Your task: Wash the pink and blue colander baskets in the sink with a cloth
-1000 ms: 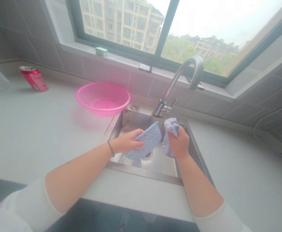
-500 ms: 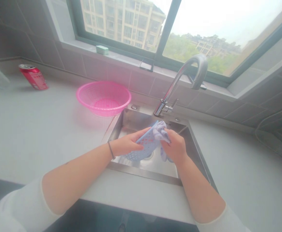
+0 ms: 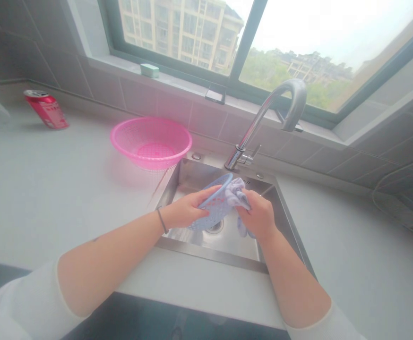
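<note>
My left hand [image 3: 188, 208] grips a light blue plastic basket [image 3: 211, 215] by its near left side, thumb and fingers closed over the rim. The basket has a wall full of holes and is held tilted above the sink [image 3: 206, 242]. In my right hand [image 3: 259, 212] a pale purple and white cloth [image 3: 235, 192] is bunched up. It presses against the basket's right edge, and a loose end hangs below my fingers. The fingertips of my right hand are partly hidden by the cloth.
A pink colander [image 3: 151, 141] stands left of the sink, close to its corner. Behind the sink rises a chrome faucet [image 3: 252, 127]. Farther left on the counter [image 3: 68, 189] is a red can [image 3: 48, 111]. A pale green block [image 3: 150, 70] lies on the windowsill.
The blue basket has turned slightly, so more of its rim and opening shows. Both hands keep their hold on basket and cloth, nearly in place.
</note>
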Tool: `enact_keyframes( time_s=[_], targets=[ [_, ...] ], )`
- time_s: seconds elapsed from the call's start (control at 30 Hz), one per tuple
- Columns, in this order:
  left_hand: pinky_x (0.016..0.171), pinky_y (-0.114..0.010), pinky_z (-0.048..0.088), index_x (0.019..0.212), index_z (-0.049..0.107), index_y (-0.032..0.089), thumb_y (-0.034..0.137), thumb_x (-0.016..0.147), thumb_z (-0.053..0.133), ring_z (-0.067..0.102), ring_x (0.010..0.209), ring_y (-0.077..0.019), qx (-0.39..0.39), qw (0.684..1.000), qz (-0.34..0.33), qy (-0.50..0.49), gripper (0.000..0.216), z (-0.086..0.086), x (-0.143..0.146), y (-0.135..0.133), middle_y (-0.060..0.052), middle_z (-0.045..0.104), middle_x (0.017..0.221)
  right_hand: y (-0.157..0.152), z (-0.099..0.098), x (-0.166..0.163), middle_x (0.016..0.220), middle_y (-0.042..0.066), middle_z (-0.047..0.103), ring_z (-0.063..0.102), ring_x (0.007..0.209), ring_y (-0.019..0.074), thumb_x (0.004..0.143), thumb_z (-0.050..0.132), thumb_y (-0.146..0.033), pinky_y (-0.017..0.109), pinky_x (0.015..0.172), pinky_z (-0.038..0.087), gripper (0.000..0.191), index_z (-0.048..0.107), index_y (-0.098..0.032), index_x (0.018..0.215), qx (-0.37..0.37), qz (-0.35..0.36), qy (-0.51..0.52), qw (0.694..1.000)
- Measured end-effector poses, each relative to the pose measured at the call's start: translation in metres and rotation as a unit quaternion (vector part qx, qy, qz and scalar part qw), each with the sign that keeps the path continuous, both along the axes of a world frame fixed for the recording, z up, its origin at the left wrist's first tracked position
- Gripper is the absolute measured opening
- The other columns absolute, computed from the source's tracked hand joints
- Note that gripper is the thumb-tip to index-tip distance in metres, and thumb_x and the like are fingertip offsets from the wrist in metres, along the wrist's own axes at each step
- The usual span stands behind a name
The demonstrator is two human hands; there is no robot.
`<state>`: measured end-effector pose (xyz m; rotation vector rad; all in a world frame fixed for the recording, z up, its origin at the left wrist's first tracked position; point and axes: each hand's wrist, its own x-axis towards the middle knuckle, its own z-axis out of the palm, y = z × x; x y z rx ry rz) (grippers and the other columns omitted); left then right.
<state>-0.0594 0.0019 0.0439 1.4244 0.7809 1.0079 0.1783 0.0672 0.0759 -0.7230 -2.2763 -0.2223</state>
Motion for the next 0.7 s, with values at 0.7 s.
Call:
enact_keyframes(
  time_s=[0.7],
  targets=[
    [0.125,-0.047,0.03,0.16,0.034,0.031,0.012,0.087,0.06,0.046,0.146,-0.0274,0.085,0.991,0.038,0.094,0.08,0.004,-0.005,-0.002,-0.004,0.05,0.159,-0.011,-0.002,-0.008,0.073,0.002,0.071,0.064,0.063,0.0162,0.09,0.054,-0.028,0.027,0.06,0.043,0.018,0.069,-0.022,0.098,-0.004,0.064,-0.054,0.996]
  ],
)
